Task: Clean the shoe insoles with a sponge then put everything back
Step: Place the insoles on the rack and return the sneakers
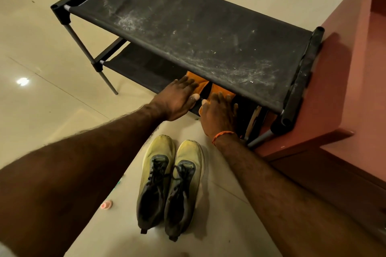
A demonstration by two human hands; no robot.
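Shoes (170,185) before rack (188,16)

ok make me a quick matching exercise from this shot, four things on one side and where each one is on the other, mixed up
Things:
1. orange insoles
2. yellow-green shoes
3. left hand
4. right hand

Places:
A. side by side on the floor, in front of the shoe rack
B. flat on the left insole
C. on the rack's lower shelf, partly under the dusty top shelf
D. flat on the right insole

Pairs: 1-C, 2-A, 3-B, 4-D
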